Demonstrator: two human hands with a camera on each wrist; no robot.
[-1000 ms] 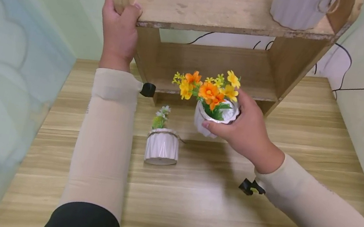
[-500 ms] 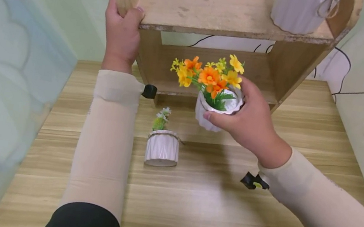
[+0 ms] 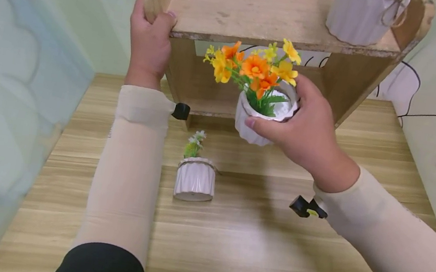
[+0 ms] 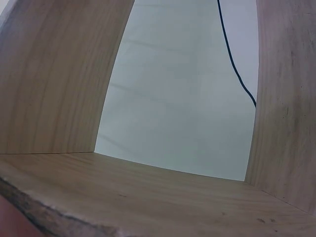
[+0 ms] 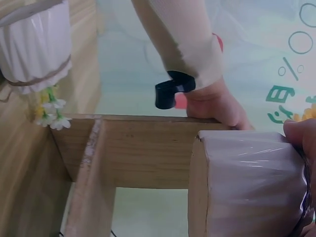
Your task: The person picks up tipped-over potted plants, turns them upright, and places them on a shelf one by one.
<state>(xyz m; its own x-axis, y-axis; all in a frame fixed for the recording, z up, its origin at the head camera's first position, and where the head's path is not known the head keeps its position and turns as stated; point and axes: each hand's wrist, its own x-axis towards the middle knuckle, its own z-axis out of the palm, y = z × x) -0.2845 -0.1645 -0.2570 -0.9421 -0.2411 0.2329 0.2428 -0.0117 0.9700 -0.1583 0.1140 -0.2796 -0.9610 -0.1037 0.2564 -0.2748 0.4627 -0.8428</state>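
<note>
With the left hand (image 3: pixel 149 48) gripping the shelf (image 3: pixel 253 12), the right hand (image 3: pixel 310 128), fingers curled round the orange-flowered pot (image 3: pixel 243 122), should hold it level.

Table (image 3: pixel 201 246): wood-grain top; we see wooden shelf (image 3: pixel 349 80) standing on it, small potted plant (image 3: pixel 195 179) on its side.
Upper board (image 3: pixel 245 8): we've got white twine-tied pot (image 3: pixel 360 16), right end.

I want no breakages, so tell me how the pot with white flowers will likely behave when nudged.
The white-flowered pot lies on its side, so it may well roll, though its ridges could slow it. Its glossy, ceramic-looking surface is probably slippery and might chip if knocked.
</note>
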